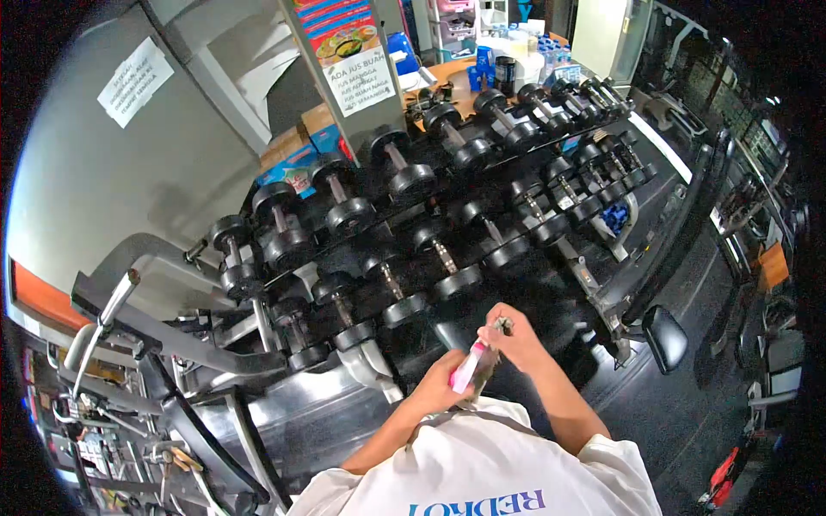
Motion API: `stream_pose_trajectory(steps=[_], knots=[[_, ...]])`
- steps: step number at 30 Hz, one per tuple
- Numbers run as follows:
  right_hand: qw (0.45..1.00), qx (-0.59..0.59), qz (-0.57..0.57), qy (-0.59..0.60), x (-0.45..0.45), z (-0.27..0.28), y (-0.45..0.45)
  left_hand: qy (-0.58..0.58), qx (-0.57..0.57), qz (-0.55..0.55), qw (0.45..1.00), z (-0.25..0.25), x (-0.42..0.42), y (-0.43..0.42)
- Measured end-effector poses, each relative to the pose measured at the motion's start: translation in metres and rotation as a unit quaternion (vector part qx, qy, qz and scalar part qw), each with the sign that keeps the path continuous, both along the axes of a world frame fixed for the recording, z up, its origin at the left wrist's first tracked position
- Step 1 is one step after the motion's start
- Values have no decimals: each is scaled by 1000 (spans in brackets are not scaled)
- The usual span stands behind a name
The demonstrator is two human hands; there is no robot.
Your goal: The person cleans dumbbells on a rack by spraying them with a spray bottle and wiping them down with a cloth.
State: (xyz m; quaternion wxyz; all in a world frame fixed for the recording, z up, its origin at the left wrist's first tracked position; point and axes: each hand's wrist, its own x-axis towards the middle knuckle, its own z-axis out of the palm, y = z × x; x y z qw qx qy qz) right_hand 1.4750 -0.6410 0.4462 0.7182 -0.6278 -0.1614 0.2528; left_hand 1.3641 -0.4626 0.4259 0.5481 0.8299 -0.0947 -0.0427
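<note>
In front of my white shirt, my left hand (pixel 441 384) is closed around a small pink and white packet (pixel 465 370). Its exact kind is unclear at this size. My right hand (pixel 511 337) is just above and to the right, its fingers pinched together at the packet's upper end. Something small and greyish shows at those fingertips, too small to name. Beyond both hands stands a two-tier dumbbell rack with black dumbbells (pixel 456 281) lying in rows.
A weight bench (pixel 671 241) stands to the right, with a small black pad (pixel 664 339) near it. Grey gym machine frames (pixel 206 357) crowd the left. Behind the rack are a signed pillar (pixel 361 82) and a wooden counter (pixel 460 67) with bottles and cups.
</note>
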Motion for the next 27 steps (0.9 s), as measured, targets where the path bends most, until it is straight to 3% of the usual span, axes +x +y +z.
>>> stream_pose_trajectory(steps=[2, 4, 6, 8, 9, 10, 12, 14, 15, 18, 19, 20, 22, 23, 24, 26, 27], knots=[[1000, 0, 15, 15, 4, 1, -12, -10, 12, 12, 1000, -2, -3, -1], [999, -25, -19, 30, 3, 4, -20, 3, -55, 53, 997, 2, -9, 2], [998, -3, -5, 68, 0, -10, -29, 94, -179, 107, 973, -7, -21, 8], [989, -119, 87, -20, -3, -31, -36, 149, -244, 176, 942, -9, -28, 15], [945, -224, 219, -95, 0, -34, -42, 123, -287, 227, 923, -7, -30, 13], [933, -226, 280, -26, -8, -32, -37, 88, -300, 249, 917, -1, -30, 13], [908, -224, 353, -21, -27, -53, -25, 112, -280, 241, 923, 11, -33, 14], [917, -197, 346, 35, -48, -48, -8, 96, -283, 237, 924, 23, -32, 11], [883, -266, 386, -10, -45, -41, 0, 83, -288, 233, 925, 31, -32, 9], [906, -166, 296, -251, -47, -195, 17, 127, -299, 188, 927, 73, -40, 0], [902, -55, 283, -321, -35, -81, 26, 114, -291, 189, 931, 77, -45, 0], [902, -53, 284, -321, -28, -63, 25, 113, -291, 190, 931, 75, -49, 5], [855, -161, 314, -381, -19, -41, 25, 113, -210, 107, 965, 70, -56, 17], [824, -246, 357, -366, -11, -26, 33, 112, -210, 108, 965, 69, -59, 20], [823, -245, 358, -367, -12, -20, 29, 126, -230, 124, 957, 69, -62, 23], [929, -53, 263, -255, -15, -16, 22, 139, -254, 189, 938, 86, -63, 20], [946, -21, 272, -178, -20, -20, 24, 111, -272, 206, 933, 80, -63, 21]])
